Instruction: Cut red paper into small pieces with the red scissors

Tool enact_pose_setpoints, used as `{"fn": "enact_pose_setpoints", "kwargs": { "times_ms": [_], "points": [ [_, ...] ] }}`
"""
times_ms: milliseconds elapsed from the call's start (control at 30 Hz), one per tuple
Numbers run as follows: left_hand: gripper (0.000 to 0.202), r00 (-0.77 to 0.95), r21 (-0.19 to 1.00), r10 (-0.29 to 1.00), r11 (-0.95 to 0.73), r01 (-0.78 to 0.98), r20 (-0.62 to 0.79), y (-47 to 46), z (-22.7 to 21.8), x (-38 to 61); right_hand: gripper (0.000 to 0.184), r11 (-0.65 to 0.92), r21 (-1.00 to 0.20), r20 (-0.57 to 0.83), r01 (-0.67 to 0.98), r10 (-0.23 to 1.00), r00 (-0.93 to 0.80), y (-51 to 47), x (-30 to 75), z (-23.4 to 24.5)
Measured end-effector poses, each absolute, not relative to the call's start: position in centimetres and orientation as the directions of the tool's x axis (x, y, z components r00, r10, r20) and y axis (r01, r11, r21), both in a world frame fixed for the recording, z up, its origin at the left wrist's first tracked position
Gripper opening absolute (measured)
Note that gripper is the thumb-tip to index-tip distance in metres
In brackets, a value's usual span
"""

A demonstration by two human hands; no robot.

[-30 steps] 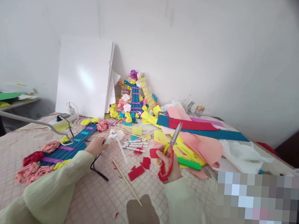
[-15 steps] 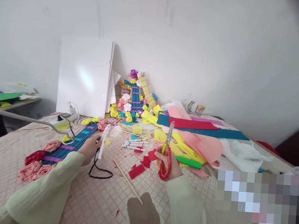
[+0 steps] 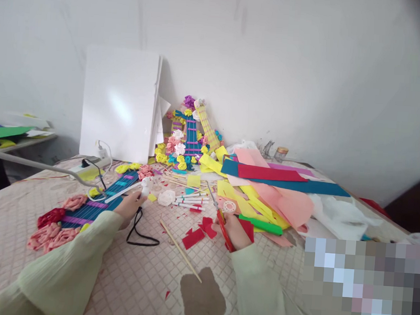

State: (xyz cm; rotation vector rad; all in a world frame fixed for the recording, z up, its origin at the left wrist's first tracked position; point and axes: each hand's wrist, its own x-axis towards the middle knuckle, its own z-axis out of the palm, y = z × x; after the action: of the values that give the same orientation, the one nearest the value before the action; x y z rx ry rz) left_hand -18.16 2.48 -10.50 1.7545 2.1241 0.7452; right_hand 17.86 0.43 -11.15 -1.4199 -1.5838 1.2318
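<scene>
My left hand [image 3: 130, 206] is closed on a slim white tool [image 3: 145, 185] with a rounded end, a long thin white arm pointing left and a black strap loop [image 3: 142, 239] hanging below. I cannot make out its exact kind. Beneath it lies a blue woven panel [image 3: 116, 191] with purple strips, edged by pink and red paper flowers [image 3: 49, 217]. In my right hand [image 3: 234, 229] are red-handled scissors [image 3: 221, 224], blades tilted up and left over the table. Red paper pieces [image 3: 193, 238] lie beside that hand.
Several white markers [image 3: 191, 202] and a wooden stick [image 3: 180, 249] lie between the hands. Coloured paper strips [image 3: 273, 180], a green roll [image 3: 261, 225] and a plastic bag [image 3: 342, 217] spread rightward. Flower-decked pieces [image 3: 191, 137] and a white board [image 3: 120, 105] lean on the wall.
The scissors have swung from upright to tilted left and lower. The white tool has turned, its long arm now pointing left over the blue panel.
</scene>
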Motion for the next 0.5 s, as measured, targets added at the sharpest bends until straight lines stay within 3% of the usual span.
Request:
{"fn": "enact_pose_setpoints", "kwargs": {
  "times_ms": [333, 500],
  "points": [
    [0.025, -0.180, 0.346, 0.984, 0.170, 0.923, -0.005, 2.7, -10.8, -18.4, 0.017, -0.041, -0.921, -0.116, 0.387, 0.978, -0.174, 0.5, 17.9, -11.5],
    [0.026, -0.165, 0.264, 0.985, 0.146, 0.953, 0.050, 0.2, -8.9, -17.8, 0.016, -0.029, -0.922, -0.103, 0.386, 0.979, -0.173, 0.4, 17.9, -11.5]
  ]
}}
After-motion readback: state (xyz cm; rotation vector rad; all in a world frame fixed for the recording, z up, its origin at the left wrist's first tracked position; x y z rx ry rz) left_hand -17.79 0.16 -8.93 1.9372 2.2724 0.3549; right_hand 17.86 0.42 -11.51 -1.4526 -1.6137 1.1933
